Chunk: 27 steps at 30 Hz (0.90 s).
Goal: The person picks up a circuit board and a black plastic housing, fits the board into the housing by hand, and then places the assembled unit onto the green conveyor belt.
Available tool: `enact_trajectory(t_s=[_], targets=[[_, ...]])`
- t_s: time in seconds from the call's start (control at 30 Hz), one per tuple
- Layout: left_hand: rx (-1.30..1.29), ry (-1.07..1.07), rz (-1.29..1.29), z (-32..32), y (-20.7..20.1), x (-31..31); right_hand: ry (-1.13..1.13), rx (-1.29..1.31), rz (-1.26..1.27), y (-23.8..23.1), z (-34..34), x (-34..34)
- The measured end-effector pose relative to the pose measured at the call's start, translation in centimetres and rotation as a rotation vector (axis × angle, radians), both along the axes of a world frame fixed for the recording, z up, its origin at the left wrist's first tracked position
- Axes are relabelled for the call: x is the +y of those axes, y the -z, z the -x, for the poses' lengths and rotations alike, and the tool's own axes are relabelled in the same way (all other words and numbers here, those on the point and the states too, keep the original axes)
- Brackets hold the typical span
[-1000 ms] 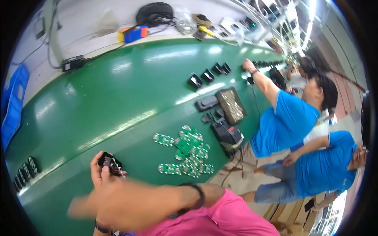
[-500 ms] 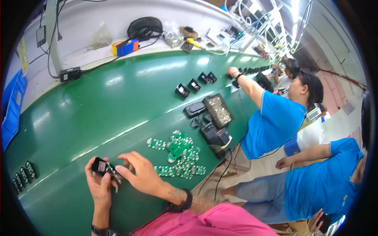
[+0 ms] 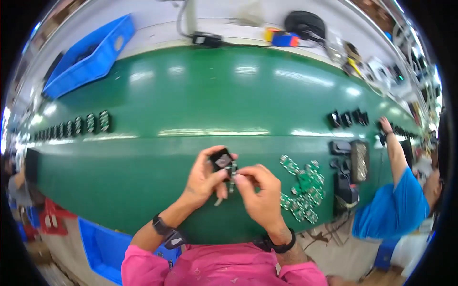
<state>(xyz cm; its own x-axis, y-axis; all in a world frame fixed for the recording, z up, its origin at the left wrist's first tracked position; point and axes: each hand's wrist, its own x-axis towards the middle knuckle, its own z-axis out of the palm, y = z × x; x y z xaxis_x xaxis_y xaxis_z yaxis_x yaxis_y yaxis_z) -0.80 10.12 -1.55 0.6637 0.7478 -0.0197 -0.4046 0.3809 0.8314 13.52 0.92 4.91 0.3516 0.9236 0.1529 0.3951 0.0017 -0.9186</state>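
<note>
Over the green bench top (image 3: pixel 191 112), my left hand (image 3: pixel 196 181) grips a small black plastic housing (image 3: pixel 221 158) with its open side showing. Against the housing's right side is a narrow green circuit board (image 3: pixel 233 172). My right hand (image 3: pixel 261 193) pinches this board between thumb and fingertips. A short pale strip hangs under my left fingers; its kind is too blurred to tell. To the right of my hands lies a loose pile of green circuit boards (image 3: pixel 305 183). At the far left stands a row of black housings with boards in them (image 3: pixel 90 123).
Several black housings (image 3: pixel 335 119) stand at the right, beyond a tray of small metal parts (image 3: pixel 360 162) and a black power tool or device (image 3: pixel 344 188). A co-worker in a blue shirt (image 3: pixel 393 200) reaches over the bench there. Blue bins (image 3: pixel 90 59) sit back left and below the near edge.
My view has swung left, bringing the row of housings and blue bins into sight. My right hand has closed in from beside the housing and now pinches the board.
</note>
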Motion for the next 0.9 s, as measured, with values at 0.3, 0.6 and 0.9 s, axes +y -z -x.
enact_trajectory(t_s=[0.3,0.6,0.9], targets=[[0.259,-0.196,-0.293,0.4,0.1,-0.6,0.007,0.513,0.132,3.7,2.4,0.7],[0.478,-0.240,-0.515,0.4,0.1,-0.7,-0.041,0.360,0.240,2.3,0.9,0.8],[0.233,-0.101,-0.302,0.4,0.1,-0.2,-0.195,0.574,0.254,1.3,-2.3,2.7]])
